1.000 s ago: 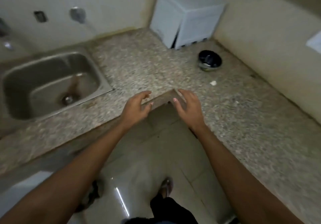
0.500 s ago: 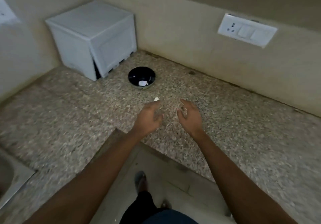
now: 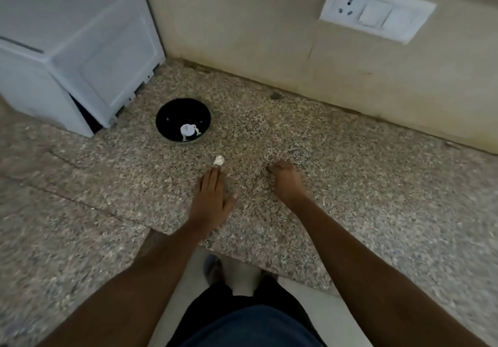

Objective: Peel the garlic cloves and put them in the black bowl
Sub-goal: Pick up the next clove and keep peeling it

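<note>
garlic: small white garlic clove (image 3: pixel 218 160) on the speckled granite tabletop (image 3: pixel 350 185), near side of the round black bowl (image 3: pixel 167 120); too small to tell its long axis
bowl: white bits inside, just beside the white plastic box (image 3: pixel 75 50)
left hand (image 3: pixel 211 198): grip open, fingers flat and extended, fingertips touching the clove
right hand (image 3: pixel 287 182): fingers curled down on the tabletop, can't tell if it holds anything

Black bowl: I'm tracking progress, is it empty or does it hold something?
Not empty. The black bowl holds a small white piece near its front; whether that is peeled garlic, cannot tell.
</note>
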